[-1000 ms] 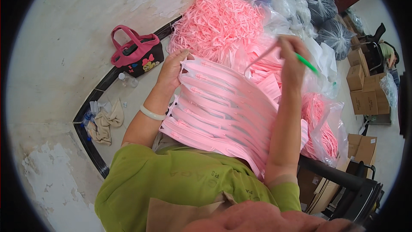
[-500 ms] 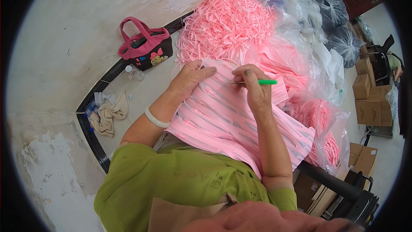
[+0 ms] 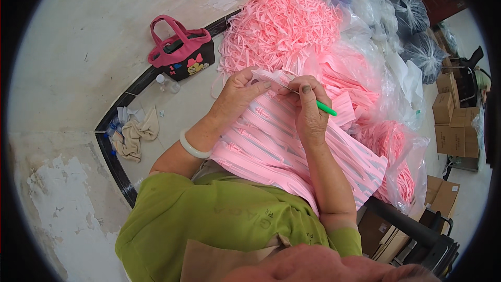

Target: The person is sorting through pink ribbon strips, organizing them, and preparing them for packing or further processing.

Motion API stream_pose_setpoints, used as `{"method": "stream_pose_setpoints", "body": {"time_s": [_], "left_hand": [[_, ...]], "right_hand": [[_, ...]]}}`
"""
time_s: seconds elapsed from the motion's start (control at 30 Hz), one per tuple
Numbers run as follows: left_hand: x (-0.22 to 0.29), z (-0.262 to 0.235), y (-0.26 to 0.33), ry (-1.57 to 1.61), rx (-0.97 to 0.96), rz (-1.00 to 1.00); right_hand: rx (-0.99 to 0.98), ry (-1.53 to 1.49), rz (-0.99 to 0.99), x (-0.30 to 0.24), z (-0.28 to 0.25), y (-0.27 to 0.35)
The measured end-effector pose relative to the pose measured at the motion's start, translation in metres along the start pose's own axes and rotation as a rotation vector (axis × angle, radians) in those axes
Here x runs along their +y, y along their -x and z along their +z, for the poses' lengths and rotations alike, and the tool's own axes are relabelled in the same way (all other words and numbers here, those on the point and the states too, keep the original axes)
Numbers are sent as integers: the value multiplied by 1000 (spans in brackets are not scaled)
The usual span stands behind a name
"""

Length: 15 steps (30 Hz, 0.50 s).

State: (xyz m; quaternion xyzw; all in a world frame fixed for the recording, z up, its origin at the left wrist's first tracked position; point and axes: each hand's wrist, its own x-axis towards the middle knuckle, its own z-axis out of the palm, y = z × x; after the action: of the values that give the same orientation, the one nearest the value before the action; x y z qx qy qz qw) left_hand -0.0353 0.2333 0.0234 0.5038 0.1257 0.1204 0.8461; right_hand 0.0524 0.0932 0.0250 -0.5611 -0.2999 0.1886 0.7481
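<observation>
The stack of flat pink plastic strips (image 3: 292,146) lies across the person's lap in the middle of the frame, its long side running from the upper left down to the lower right. Going from the left: a pile of tan rags (image 3: 134,134) sits on the floor by a dark curved floor edge (image 3: 112,149). Above it, in the upper left, stands a pink and black handbag (image 3: 183,55), with a small clear bottle (image 3: 168,84) just beside it.

Next comes the left hand (image 3: 241,94), with a white bangle (image 3: 193,147) on its wrist. Its fingers are curled down and press on the top end of the stack. Just to its right is the right hand (image 3: 308,109) — it pinches a thin tool with a green handle (image 3: 324,107), and the metal tip points left toward the left hand's fingers. Both hands meet at the top edge of the strips, so the stack stretches away below them, toward the body.

Above the hands is a big heap of loose pink strips (image 3: 282,23). To the right are clear plastic bags (image 3: 396,89) — they crowd that side. Farther right stand brown cardboard boxes (image 3: 454,120). The open room is on the floor to the left.
</observation>
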Motion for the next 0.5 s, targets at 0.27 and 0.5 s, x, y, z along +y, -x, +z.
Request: {"method": "stream_pose_setpoints", "body": {"time_s": [0.27,0.5], "left_hand": [[-3,-2,0,59,-10,12],[-16,-12,-3,-428,107,345]], "right_hand": [[28,-22,7,-1,3,1],[-24,278,-119,2,4,1]]}}
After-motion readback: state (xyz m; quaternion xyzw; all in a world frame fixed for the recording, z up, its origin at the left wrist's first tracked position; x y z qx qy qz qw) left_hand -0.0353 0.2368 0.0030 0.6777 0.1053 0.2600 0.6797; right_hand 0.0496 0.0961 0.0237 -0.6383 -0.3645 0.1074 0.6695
